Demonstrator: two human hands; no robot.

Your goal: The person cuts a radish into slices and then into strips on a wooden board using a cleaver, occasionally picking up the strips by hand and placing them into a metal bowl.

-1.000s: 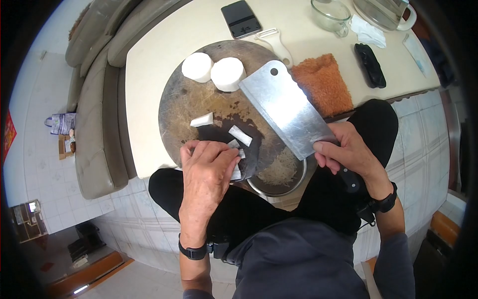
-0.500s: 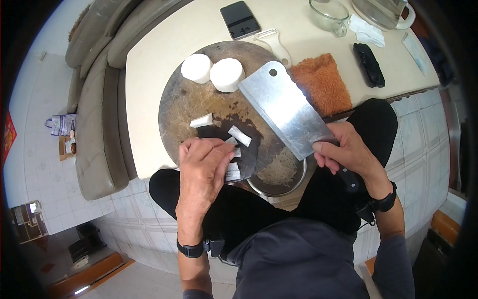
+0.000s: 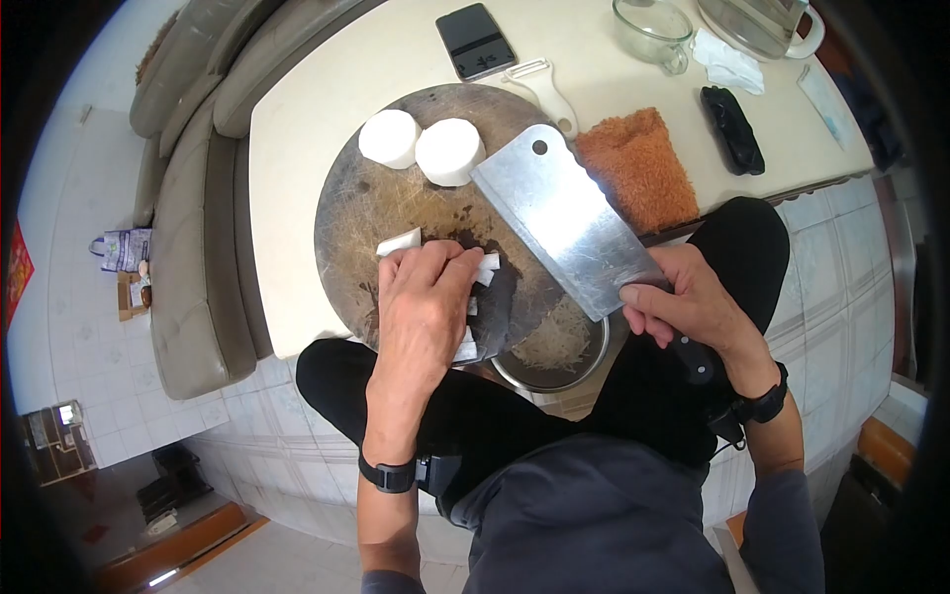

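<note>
My right hand (image 3: 690, 297) grips a cleaver (image 3: 569, 213) by its dark handle, the blade held flat over the right side of the round wooden chopping board (image 3: 346, 223). My left hand (image 3: 426, 312) is bent over the board, fingers close together around a small piece of white radish (image 3: 488, 265) at the fingertips; the palm hides part of the grip. Another radish chunk (image 3: 400, 243) lies just beyond the knuckles, and more cut pieces (image 3: 467, 346) show beside the thumb. Two thick peeled radish rounds (image 3: 450, 151) stand at the far side of the board.
Below the board's edge, a metal bowl (image 3: 606, 358) holds pale shreds (image 3: 557, 342). Around the table (image 3: 287, 198) lie a phone (image 3: 476, 42), a peeler (image 3: 547, 94), an orange cloth (image 3: 638, 168), a black case (image 3: 732, 129), a glass cup (image 3: 651, 30) and a glass pitcher (image 3: 757, 25).
My left hand has moved up and right across the board, from the near pieces to the ones farther away. A loose radish piece has shifted under its fingers. The cleaver has barely moved.
</note>
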